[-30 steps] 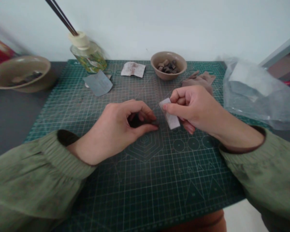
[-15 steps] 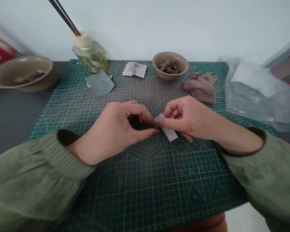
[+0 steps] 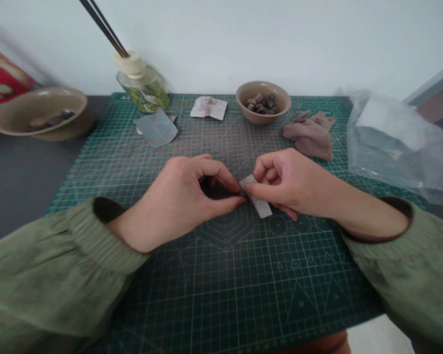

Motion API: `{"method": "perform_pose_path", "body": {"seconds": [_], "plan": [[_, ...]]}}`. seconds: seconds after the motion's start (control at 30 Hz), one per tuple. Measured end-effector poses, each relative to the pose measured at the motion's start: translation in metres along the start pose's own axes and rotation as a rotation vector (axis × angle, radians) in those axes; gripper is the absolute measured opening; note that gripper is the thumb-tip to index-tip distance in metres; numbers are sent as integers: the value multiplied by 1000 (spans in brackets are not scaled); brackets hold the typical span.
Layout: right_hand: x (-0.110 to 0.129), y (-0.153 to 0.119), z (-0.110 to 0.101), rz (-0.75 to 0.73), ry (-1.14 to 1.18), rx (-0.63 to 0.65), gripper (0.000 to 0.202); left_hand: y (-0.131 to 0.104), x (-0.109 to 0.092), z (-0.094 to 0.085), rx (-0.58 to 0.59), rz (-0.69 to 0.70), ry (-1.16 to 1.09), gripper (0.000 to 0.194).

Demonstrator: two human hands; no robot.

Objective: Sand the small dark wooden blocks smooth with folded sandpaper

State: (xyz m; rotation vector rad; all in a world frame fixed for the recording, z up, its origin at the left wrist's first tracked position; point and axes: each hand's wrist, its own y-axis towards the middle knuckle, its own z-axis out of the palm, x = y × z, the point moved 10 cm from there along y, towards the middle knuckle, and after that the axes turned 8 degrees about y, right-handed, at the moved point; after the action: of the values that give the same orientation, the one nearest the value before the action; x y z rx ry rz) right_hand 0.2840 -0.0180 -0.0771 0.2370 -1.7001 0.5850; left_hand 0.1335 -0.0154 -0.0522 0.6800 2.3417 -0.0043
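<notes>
Head view: right hand pinches pale strip; left hand beside it.

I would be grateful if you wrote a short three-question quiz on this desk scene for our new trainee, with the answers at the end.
1. Multiple choice: which hand's fingers grip the pale flat strip?
A) Left
B) Right
C) Neither

2. True or false: the brown cloth lies inside the bowl that stands on the green mat.

3. Fill in the blank: the dark reeds rise out of the ____.

Key:
1. B, the right hand.
2. False; the cloth lies on the mat, beside that bowl.
3. Bottle.
</notes>
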Motion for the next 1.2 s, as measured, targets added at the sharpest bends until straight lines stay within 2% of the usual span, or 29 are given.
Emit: {"method": "perform_pose_path", "body": {"seconds": [0.27, 0.6, 1.0, 1.2], "plan": [[1, -2, 5, -27, -3, -14, 25, 0, 4, -1, -20, -60, -6, 8], [5, -1, 6, 6, -59, -28, 27, -3, 0, -1, -10, -66, 32, 5], [17, -2, 1, -89, -192, -106, 25, -2, -3, -3, -25, -50, 26, 6], [14, -1, 2, -63, -183, -92, 24, -1, -3, -3, -17, -42, 30, 5]]}}
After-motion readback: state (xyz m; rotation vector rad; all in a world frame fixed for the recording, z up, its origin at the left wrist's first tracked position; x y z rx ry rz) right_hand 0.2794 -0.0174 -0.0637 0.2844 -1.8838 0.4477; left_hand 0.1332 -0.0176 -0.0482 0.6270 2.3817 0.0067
